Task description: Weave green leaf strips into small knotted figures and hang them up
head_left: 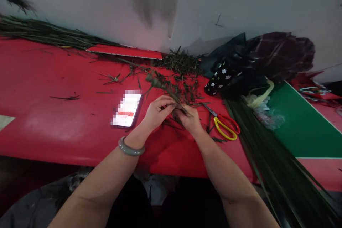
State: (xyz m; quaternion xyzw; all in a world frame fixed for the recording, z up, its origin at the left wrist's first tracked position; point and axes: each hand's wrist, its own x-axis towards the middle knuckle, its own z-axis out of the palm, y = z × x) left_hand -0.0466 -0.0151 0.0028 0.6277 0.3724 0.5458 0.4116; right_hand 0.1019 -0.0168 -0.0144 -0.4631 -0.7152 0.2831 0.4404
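Both hands meet over the red tabletop around a slim bundle of green leaf strips (171,91), whose knotted, woven-looking end (155,81) points away to the upper left. With thumb and fingers pinched, my left hand (159,111) grips it from the left; a grey-green bangle (131,149) circles that wrist. My right hand (189,117) is closed on the strips from the right. Fine detail between the fingertips is hidden. Just right of my right hand lie scissors (223,123) with one red and one yellow handle. A lit phone (127,109) rests left of my left hand.
Leaf scraps (184,62) are heaped by the wall. Long stalks (48,34) and a red board (124,51) lie at back left. A black flowered pouch (219,78), dark bags (280,53), clear plastic (268,115) and long green leaves (280,160) occupy the right.
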